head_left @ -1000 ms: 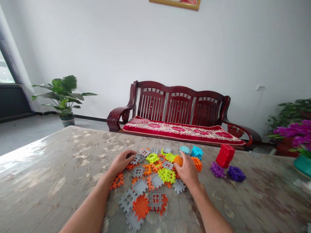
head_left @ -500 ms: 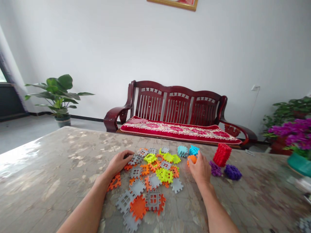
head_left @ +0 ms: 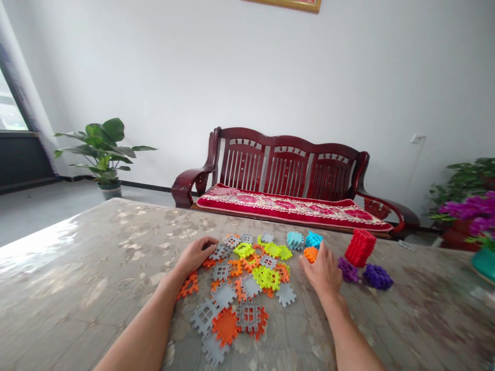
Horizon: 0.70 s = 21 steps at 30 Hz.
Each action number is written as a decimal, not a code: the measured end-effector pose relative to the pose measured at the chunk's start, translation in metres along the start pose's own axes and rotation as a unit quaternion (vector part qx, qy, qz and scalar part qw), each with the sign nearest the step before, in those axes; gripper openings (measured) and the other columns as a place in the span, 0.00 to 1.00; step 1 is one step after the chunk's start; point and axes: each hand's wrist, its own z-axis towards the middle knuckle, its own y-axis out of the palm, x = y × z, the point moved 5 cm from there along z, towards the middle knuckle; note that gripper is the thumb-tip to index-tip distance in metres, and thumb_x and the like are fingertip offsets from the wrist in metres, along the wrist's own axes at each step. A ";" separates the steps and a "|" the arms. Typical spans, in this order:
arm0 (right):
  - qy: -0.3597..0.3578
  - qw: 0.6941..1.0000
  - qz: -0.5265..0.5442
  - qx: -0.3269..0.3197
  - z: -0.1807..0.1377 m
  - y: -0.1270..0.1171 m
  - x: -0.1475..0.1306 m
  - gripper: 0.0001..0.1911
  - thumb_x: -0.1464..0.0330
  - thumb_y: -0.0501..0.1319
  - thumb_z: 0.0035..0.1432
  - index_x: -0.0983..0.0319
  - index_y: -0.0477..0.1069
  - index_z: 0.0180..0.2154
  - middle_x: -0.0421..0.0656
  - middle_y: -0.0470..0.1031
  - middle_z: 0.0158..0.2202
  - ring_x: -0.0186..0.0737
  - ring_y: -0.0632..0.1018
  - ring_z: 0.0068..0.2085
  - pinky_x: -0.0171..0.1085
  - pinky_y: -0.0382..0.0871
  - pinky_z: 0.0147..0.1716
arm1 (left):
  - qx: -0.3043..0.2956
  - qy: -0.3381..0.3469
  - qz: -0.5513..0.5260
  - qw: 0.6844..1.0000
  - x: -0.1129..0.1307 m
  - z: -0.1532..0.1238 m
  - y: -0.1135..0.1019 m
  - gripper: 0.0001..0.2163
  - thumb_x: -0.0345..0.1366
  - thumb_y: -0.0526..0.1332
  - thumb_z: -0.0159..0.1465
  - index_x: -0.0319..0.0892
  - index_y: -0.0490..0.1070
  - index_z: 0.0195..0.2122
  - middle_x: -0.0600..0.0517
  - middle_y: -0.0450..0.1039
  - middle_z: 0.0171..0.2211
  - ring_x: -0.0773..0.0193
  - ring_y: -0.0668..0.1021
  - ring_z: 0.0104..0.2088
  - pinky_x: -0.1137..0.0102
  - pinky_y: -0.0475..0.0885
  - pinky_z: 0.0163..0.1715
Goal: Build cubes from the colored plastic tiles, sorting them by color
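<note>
A loose heap of notched plastic building tiles lies on the table, with a grey window tile (head_left: pixel 248 315), an orange tile (head_left: pixel 226 326) and a yellow-green tile (head_left: pixel 266 278) among them. My left hand (head_left: pixel 199 253) rests at the heap's left edge, beside a grey tile (head_left: pixel 221 251), its thumb and forefinger apart. To the right of the heap, my right hand (head_left: pixel 324 268) stands open, thumb and fingers spread near a small orange block (head_left: pixel 310 254). Just behind that are a light-blue block (head_left: pixel 295 240) and a brighter blue block (head_left: pixel 314 239).
Right of my right hand stand a tall red block stack (head_left: pixel 360 248), a purple block (head_left: pixel 348 269) and a dark violet block (head_left: pixel 378 276). Beyond the table (head_left: pixel 127 247) is a wooden bench (head_left: pixel 288 167). Purple flowers in a teal pot (head_left: pixel 484 264) stand at far right.
My right thumb has drawn away from the orange block, and the hand has opened. My left hand stays by the heap. The whole view has shifted slightly.
</note>
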 end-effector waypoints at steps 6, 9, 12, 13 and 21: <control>-0.161 0.975 0.144 0.052 -0.009 -0.014 -0.039 0.20 0.63 0.56 0.60 0.61 0.70 0.52 0.50 0.71 0.53 0.50 0.69 0.53 0.46 0.60 0.53 | 0.012 0.014 -0.003 1.000 0.004 0.000 -0.002 0.12 0.42 0.59 0.57 0.43 0.76 0.38 0.52 0.80 0.35 0.58 0.79 0.37 0.68 0.72 0.42; -0.265 0.938 0.224 -0.030 -0.027 -0.019 -0.081 0.15 0.68 0.57 0.58 0.57 0.75 0.46 0.45 0.76 0.48 0.45 0.70 0.51 0.43 0.60 0.54 | 0.032 0.022 -0.002 0.999 0.002 0.001 -0.003 0.13 0.42 0.59 0.57 0.41 0.76 0.40 0.51 0.79 0.33 0.59 0.79 0.35 0.68 0.72 0.39; -0.334 0.900 0.256 -0.111 -0.048 -0.023 -0.122 0.18 0.70 0.60 0.55 0.55 0.74 0.48 0.42 0.77 0.49 0.44 0.69 0.53 0.43 0.60 0.55 | 0.042 0.028 -0.005 0.999 -0.002 0.001 -0.003 0.14 0.42 0.58 0.58 0.41 0.75 0.40 0.52 0.78 0.31 0.60 0.78 0.33 0.68 0.72 0.37; -0.353 0.889 0.257 -0.137 -0.054 -0.023 -0.134 0.21 0.70 0.61 0.54 0.54 0.73 0.51 0.43 0.76 0.50 0.45 0.68 0.55 0.44 0.60 0.56 | 0.043 0.031 -0.009 0.999 -0.003 0.002 -0.003 0.13 0.42 0.58 0.58 0.41 0.75 0.40 0.52 0.78 0.31 0.60 0.78 0.33 0.68 0.72 0.37; -0.482 0.830 0.159 -0.230 -0.065 -0.013 -0.189 0.32 0.66 0.64 0.48 0.54 0.67 0.57 0.43 0.74 0.52 0.50 0.60 0.62 0.48 0.50 0.60 | 0.047 0.040 -0.023 0.998 -0.005 0.003 -0.001 0.13 0.41 0.57 0.58 0.42 0.76 0.39 0.52 0.79 0.32 0.60 0.78 0.34 0.68 0.72 0.37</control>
